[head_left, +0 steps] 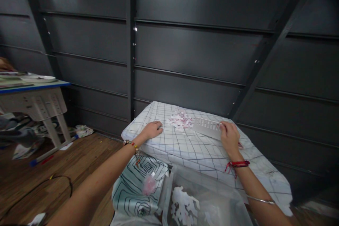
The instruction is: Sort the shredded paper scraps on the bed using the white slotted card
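My right hand [231, 138] grips the right end of a pale, flat plastic panel [208, 127] with a row of slots along its upper part. The panel's left end reaches a loose pile of small white and pinkish paper pieces [181, 120]. This pile lies on a white checked cloth [169, 146] spread over a raised surface. To the left of the pile, my left hand [153, 129] rests on the cloth, fingers lying loosely on it and nothing seen in them. Below, a translucent plastic bin [209, 180] contains more white paper pieces [184, 204].
A small clear bag of pink bits [149, 184] sits on a green patterned cover [129, 183] left of the bin. Dark metal wall panels [185, 49] rise behind the cloth. At left are a desk [39, 91] and a black cable [34, 192] on the wooden floor.
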The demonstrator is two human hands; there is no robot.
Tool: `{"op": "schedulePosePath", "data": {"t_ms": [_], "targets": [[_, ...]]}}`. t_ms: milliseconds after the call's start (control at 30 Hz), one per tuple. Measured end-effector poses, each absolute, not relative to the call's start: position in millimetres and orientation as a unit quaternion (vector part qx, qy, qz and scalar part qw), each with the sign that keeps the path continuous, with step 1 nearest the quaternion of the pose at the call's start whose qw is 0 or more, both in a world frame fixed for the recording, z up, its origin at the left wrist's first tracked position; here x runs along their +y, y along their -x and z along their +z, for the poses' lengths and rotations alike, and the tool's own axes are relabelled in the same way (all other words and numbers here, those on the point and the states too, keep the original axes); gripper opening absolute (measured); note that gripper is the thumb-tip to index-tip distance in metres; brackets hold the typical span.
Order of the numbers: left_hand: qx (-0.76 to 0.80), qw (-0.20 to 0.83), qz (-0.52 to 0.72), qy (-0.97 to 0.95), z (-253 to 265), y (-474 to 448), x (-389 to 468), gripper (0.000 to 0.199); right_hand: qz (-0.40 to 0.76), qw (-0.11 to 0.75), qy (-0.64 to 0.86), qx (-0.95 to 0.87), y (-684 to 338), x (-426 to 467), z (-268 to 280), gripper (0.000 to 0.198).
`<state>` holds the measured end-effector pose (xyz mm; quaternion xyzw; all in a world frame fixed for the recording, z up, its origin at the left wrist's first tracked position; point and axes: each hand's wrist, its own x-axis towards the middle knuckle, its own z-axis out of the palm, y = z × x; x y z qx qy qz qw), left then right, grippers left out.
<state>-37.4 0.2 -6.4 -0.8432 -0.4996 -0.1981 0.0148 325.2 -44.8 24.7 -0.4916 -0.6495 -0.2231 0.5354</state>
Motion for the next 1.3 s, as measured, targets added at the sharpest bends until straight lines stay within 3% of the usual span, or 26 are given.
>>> {"op": "schedulePosePath", "data": {"t_ms": [1300], "targets": [[-0.500,0.019,-0.196,0.844,-6,37,0,0.031,-0.183,0.541,0.471,-0.673,-311,-49,33,0.024]]}}
